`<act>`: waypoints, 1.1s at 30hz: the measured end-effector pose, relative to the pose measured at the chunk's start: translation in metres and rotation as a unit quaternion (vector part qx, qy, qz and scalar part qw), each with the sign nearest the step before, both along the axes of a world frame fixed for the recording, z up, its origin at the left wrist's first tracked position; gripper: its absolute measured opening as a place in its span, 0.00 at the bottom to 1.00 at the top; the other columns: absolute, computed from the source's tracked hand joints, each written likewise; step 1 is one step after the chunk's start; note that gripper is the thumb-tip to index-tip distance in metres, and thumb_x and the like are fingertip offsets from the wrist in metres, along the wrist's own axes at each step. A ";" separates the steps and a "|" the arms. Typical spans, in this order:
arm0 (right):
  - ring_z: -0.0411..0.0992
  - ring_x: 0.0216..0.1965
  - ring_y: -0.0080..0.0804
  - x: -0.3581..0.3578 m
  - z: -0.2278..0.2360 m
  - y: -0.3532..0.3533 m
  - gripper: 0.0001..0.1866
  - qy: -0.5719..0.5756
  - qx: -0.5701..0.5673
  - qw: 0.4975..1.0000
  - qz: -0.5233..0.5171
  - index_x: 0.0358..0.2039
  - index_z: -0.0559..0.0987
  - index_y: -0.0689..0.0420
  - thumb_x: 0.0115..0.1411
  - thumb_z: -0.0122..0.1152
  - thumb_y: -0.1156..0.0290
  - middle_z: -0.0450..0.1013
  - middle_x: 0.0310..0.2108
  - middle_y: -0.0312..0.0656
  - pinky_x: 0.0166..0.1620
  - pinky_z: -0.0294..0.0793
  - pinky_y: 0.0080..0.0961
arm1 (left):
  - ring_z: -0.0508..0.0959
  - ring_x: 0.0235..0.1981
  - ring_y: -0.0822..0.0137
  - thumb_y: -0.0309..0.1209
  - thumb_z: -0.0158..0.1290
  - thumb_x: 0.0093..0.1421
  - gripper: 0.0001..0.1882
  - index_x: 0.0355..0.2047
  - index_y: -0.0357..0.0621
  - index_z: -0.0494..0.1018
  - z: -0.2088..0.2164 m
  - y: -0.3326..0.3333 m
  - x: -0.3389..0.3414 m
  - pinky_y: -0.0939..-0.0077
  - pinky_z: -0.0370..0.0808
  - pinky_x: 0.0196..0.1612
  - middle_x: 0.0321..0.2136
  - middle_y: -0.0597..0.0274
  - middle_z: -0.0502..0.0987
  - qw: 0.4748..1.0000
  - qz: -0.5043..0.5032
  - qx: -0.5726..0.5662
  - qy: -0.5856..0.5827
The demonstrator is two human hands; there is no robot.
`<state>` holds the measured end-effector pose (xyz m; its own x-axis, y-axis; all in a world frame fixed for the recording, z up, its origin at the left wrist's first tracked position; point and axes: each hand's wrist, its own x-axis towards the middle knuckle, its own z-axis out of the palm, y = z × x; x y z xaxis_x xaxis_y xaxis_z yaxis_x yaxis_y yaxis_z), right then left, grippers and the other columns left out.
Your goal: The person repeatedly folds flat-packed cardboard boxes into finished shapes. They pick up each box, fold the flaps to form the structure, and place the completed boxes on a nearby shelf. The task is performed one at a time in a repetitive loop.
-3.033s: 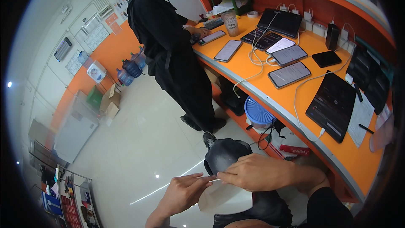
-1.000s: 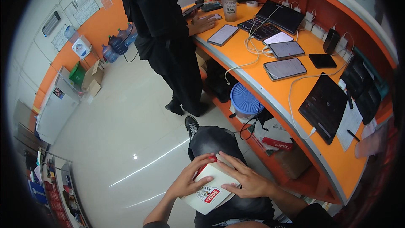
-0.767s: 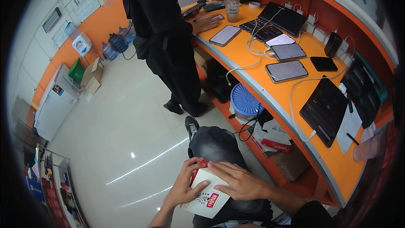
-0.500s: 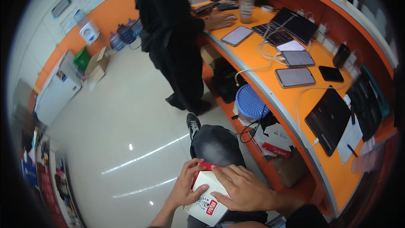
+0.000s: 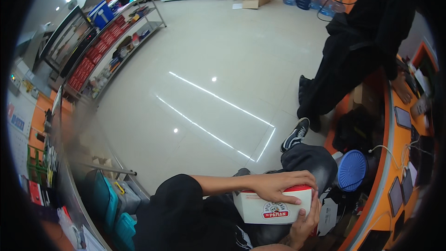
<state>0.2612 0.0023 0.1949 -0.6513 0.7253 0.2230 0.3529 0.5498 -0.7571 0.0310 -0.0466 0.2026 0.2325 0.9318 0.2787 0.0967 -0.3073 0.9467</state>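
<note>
A white food carton [image 5: 253,208] with a red top edge and a printed emblem rests across my lap. My left hand [image 5: 281,187] reaches over it from the left, fingers along the red edge and thumb on the white front face. At the carton's right end my right hand [image 5: 304,223] grips from below, its thumb against the front and its fingertips up near the red corner. Both hands are closed on the carton. Its underside and far side are hidden.
An orange counter [image 5: 374,214] with phones and cables curves along my right. Below it stands a blue-lidded tub [image 5: 351,169]. A person in black [image 5: 357,51] stands ahead right. Teal bins [image 5: 125,227] and a metal rack [image 5: 116,42] are to the left.
My view has swung left, bringing the rack and bins into sight. The carton now lies sideways, with my left hand over its top and my right hand at its right end.
</note>
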 end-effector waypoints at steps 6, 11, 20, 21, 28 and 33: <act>0.64 0.67 0.49 -0.025 0.014 -0.010 0.38 0.196 -0.120 0.969 -0.095 0.75 0.46 0.64 0.78 0.37 0.50 0.59 0.70 0.58 0.68 0.63 0.42 | 0.67 0.65 0.52 0.34 0.58 0.67 0.24 0.62 0.45 0.68 0.020 -0.001 -0.001 0.60 0.66 0.66 0.62 0.52 0.64 0.996 0.078 0.032 -0.032; 0.64 0.66 0.47 -0.049 0.020 -0.016 0.41 0.283 -0.196 0.933 -0.108 0.77 0.34 0.59 0.77 0.38 0.50 0.56 0.71 0.60 0.70 0.58 0.39 | 0.66 0.65 0.49 0.30 0.63 0.62 0.27 0.60 0.43 0.69 0.030 -0.024 -0.001 0.56 0.64 0.67 0.63 0.49 0.65 0.976 0.204 0.073 0.003; 0.66 0.66 0.53 -0.025 0.048 -0.039 0.37 0.176 -0.116 0.969 -0.128 0.74 0.47 0.70 0.77 0.42 0.56 0.65 0.66 0.62 0.69 0.59 0.39 | 0.64 0.65 0.48 0.39 0.59 0.66 0.26 0.58 0.40 0.65 0.030 -0.018 0.031 0.50 0.62 0.67 0.61 0.42 0.63 0.932 0.312 0.169 -0.074; 0.66 0.65 0.55 -0.017 0.051 -0.032 0.36 0.139 -0.091 0.980 -0.109 0.74 0.50 0.70 0.76 0.43 0.58 0.65 0.65 0.63 0.69 0.60 0.40 | 0.64 0.66 0.47 0.40 0.59 0.65 0.26 0.56 0.40 0.66 0.031 -0.015 0.034 0.48 0.61 0.67 0.62 0.41 0.63 0.937 0.295 0.163 -0.090; 0.72 0.57 0.59 -0.015 0.113 0.021 0.34 -0.107 0.157 0.971 0.147 0.68 0.68 0.58 0.65 0.63 0.57 0.71 0.58 0.59 0.59 0.72 0.43 | 0.72 0.59 0.47 0.36 0.65 0.58 0.20 0.49 0.44 0.78 0.094 0.007 -0.020 0.54 0.68 0.62 0.60 0.47 0.72 0.978 0.075 0.164 0.104; 0.69 0.62 0.56 -0.005 0.118 0.040 0.36 -0.065 0.175 0.980 0.069 0.67 0.69 0.62 0.64 0.67 0.57 0.67 0.64 0.59 0.62 0.70 0.43 | 0.75 0.52 0.53 0.26 0.64 0.57 0.17 0.48 0.44 0.83 0.082 0.002 -0.031 0.61 0.73 0.56 0.49 0.55 0.79 0.977 0.143 0.117 0.102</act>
<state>0.2558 0.0426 0.3126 -0.7773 0.5225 0.3505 0.3381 0.8166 -0.4677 -0.0001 -0.0450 0.2850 0.0443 0.8829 0.4675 0.3901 -0.4461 0.8055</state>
